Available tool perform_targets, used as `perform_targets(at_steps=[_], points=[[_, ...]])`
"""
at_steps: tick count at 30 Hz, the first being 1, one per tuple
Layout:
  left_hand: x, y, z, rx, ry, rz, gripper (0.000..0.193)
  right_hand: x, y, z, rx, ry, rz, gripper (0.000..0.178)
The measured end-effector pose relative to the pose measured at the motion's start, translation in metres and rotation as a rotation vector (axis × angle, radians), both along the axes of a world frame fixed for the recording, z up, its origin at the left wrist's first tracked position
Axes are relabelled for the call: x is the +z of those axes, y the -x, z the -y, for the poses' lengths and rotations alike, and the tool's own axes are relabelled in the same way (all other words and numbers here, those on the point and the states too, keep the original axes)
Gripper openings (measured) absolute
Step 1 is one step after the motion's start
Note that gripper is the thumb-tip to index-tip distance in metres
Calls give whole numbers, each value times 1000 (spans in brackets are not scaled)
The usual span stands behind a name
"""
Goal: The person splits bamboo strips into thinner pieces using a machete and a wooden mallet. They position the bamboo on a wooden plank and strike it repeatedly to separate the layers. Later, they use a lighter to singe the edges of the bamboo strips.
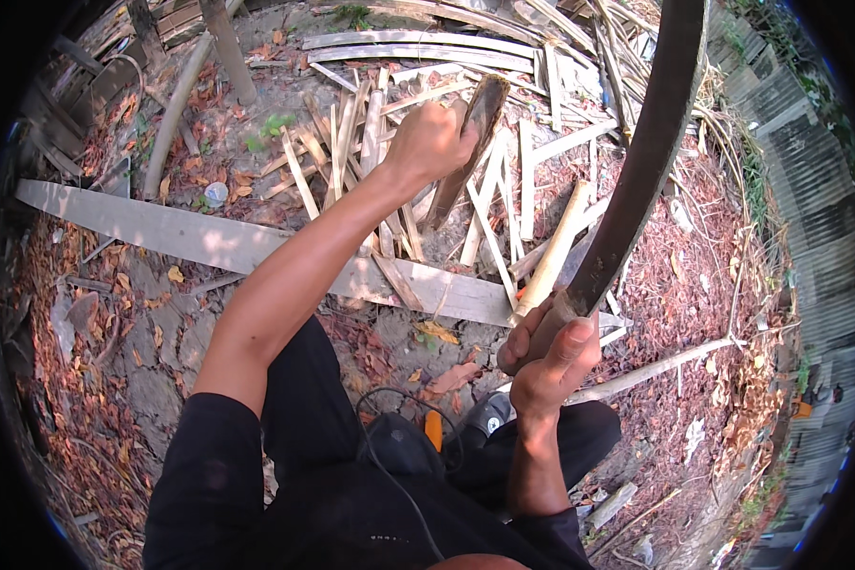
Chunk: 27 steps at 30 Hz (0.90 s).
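Observation:
My left hand (429, 142) reaches forward with its fingers closed round a short, dark piece of wood (467, 152), which is tilted. My right hand (553, 356) grips the near end of a long, dark wooden plank (641, 161), its thumb along the near side. The plank rises away from me and runs out of view at the top. Below my left forearm a long, weathered grey board (152, 218) lies across the ground, passing under the arm. A pile of split wood strips (351, 142) lies beyond it, around my left hand.
A pale round pole (551, 252) lies just beyond my right hand. Curved planks (418, 49) rest at the back. A thin branch (655, 370) crosses the leaf-strewn ground on the right, near a corrugated metal sheet (798, 180). Wooden posts (226, 47) stand far left.

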<state>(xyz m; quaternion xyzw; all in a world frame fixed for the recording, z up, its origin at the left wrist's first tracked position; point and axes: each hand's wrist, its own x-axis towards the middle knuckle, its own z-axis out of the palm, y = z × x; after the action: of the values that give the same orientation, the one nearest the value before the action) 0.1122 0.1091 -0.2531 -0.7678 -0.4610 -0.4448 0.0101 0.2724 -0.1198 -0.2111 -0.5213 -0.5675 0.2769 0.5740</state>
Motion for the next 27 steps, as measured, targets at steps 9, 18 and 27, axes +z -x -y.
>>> perform_targets(at_steps=[9, 18, 27], points=[[-9, -1, -5, -62, -79, 30, 25, -36, -3, -17, -20, 152, 190, 45], [-2, -2, 0, -102, -67, 6, 28, -27, 1, -28, -80, 158, 332, 32], [18, 6, 18, -66, 248, -134, 51, -36, -2, -30, -41, 373, 195, 37]])
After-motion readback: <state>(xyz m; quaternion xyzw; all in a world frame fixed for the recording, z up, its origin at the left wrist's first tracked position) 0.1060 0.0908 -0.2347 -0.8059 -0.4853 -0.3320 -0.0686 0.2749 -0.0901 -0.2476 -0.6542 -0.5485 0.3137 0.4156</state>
